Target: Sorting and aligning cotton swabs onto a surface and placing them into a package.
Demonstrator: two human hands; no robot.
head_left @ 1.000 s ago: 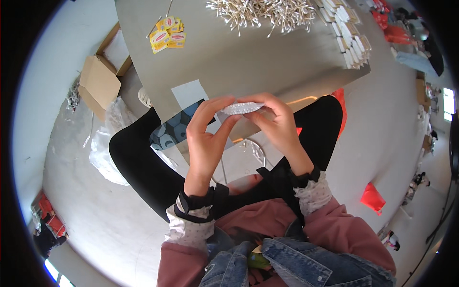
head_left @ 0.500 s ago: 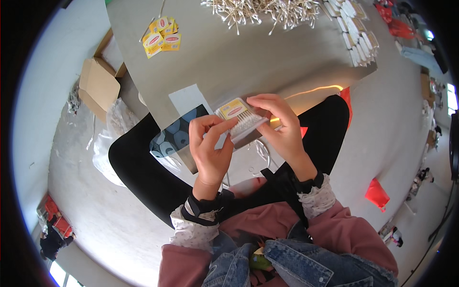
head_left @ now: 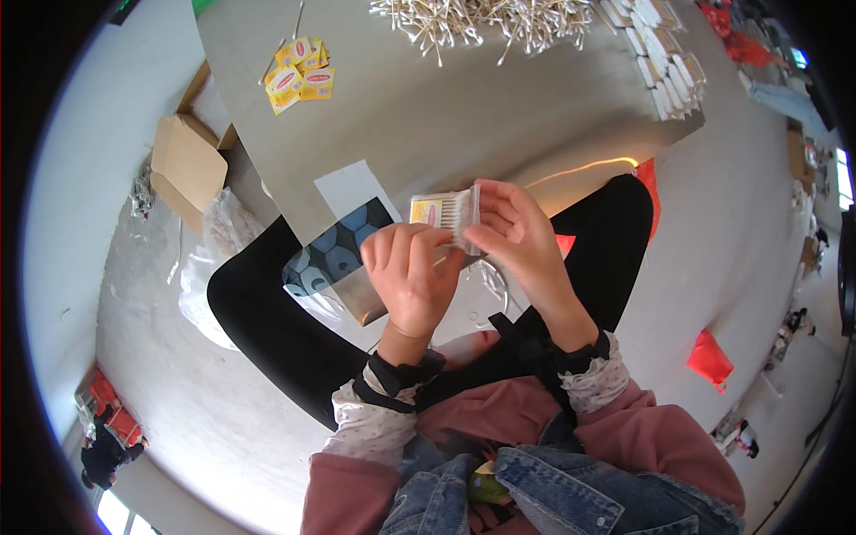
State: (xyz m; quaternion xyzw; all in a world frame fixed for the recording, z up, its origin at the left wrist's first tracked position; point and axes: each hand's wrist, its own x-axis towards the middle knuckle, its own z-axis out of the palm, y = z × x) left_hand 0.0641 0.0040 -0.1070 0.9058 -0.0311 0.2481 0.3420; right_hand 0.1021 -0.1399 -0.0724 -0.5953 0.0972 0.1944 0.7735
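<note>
Between my hands, above the table's near edge, is a small clear pack of cotton swabs (head_left: 450, 214) with a yellow label card at its left end. My right hand (head_left: 517, 223) grips its right end, thumb below and fingers behind. My left hand (head_left: 415, 267) has its fingers bent, pinching the pack's lower edge. A pile of loose cotton swabs (head_left: 481, 22) lies at the table's far side. Beside it, at the far right, are stacked packs of swabs (head_left: 664, 71). Several yellow label cards (head_left: 300, 76) lie at the far left of the table.
The grey table (head_left: 383, 116) ends just ahead of my knees. On its near left corner are a white sheet (head_left: 352, 187) and a dark patterned sheet (head_left: 334, 250). Left on the floor stand an open cardboard box (head_left: 187, 169) and clear plastic bags (head_left: 214, 267). A red bag (head_left: 711, 359) lies right.
The pack has turned from a slant to nearly level, with its label end to the left. My left hand has shifted right, and its fingers have moved to the pack's lower edge.
</note>
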